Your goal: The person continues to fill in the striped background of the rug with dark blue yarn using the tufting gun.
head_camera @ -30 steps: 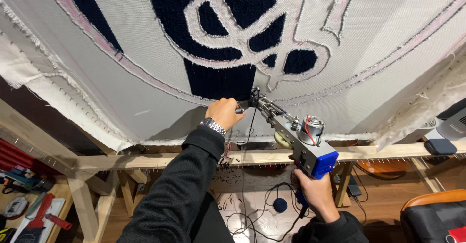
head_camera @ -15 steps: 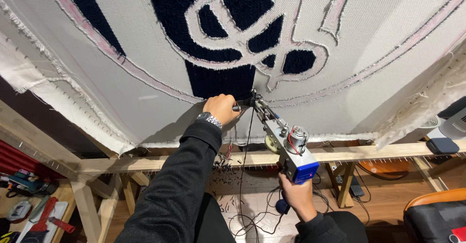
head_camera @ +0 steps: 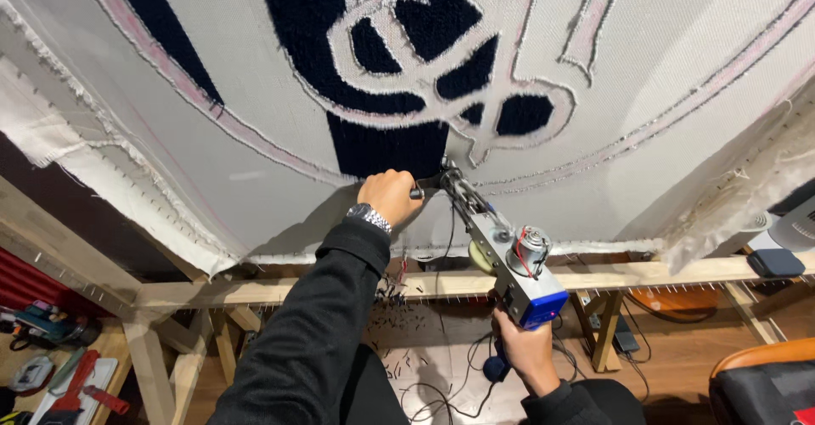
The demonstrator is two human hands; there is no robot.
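A tufting gun [head_camera: 509,255] with a grey metal body, a small motor and a blue rear block points its needle into a white backing cloth [head_camera: 212,60] stretched on a wooden frame [head_camera: 280,289]. My left hand [head_camera: 389,196], with a wristwatch and a black sleeve, grips the gun's front handle close to the cloth. My right hand [head_camera: 526,353] holds the gun's rear grip below the blue block. Dark navy tufted shapes [head_camera: 386,140] with pale pink outlines fill the cloth above the needle.
Cables [head_camera: 441,382] hang from the gun toward the floor, where yarn scraps lie. Tools [head_camera: 51,327] sit on a surface at lower left. A black and orange chair [head_camera: 768,382] stands at lower right. A grey device [head_camera: 777,259] rests on the frame's right end.
The gun and both hands have moved slightly up the cloth, with the needle now at the lower edge of the navy rectangle. Both grips are unchanged.
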